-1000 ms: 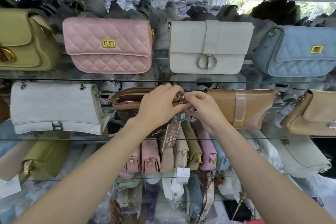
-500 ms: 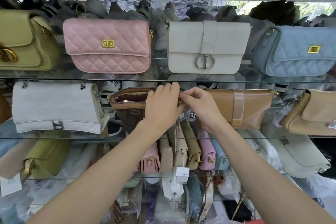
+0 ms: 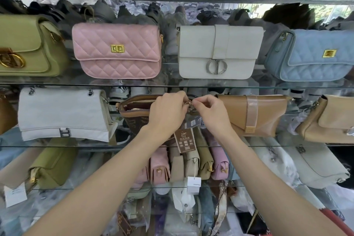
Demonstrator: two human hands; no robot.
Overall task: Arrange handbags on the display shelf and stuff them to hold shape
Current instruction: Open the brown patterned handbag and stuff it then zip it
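Note:
A brown handbag (image 3: 134,110) with an open zip top stands on the middle glass shelf (image 3: 57,145). My left hand (image 3: 168,111) grips its right end, fingers curled over the top edge. My right hand (image 3: 210,110) pinches the gold zip pull (image 3: 188,103) at that same end. A brown paper tag (image 3: 184,140) hangs below the bag between my wrists. The bag's front and right side are hidden behind my hands.
A tan flap bag (image 3: 254,115) sits just right of my right hand, a white quilted bag (image 3: 63,115) to the left. Above stand pink (image 3: 116,50), white (image 3: 220,51), blue (image 3: 310,55) and green (image 3: 28,46) bags. Small bags (image 3: 191,159) are packed on the lower shelf.
My right hand shifted slightly right and now pinches the zip pull, which shows between my hands. The brown tag hangs in view again below the bag.

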